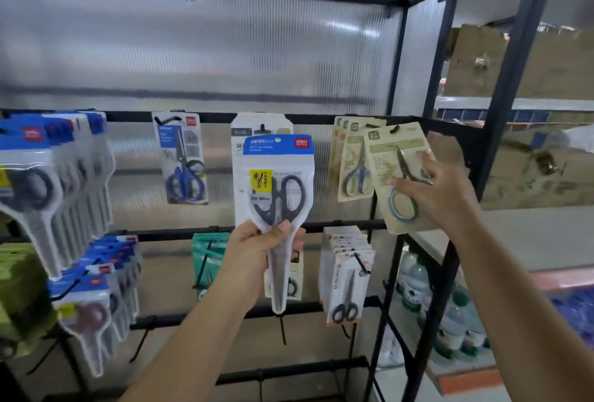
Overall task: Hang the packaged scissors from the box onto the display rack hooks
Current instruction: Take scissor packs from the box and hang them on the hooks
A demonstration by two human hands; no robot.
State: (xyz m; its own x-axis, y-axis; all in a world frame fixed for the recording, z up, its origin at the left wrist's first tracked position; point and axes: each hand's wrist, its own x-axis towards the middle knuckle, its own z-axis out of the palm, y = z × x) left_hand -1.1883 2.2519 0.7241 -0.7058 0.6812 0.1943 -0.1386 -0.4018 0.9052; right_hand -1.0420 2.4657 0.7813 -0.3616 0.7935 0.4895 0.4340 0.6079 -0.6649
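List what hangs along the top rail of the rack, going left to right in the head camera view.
Stack of blue-topped scissor packs → single blue-handled scissors pack → blue-topped pack of black scissors gripped by the left hand → beige-card scissor packs → beige pack held by the right hand.

A: black display rack (337, 118), horizontal bars carrying hooks.
B: load?
A: top bar: blue-header packs (58, 157) at the left, a single blue-handled scissors pack (181, 160), kraft-card packs (352, 160). Lower bar: teal packs (207, 250), white packs (348, 269).
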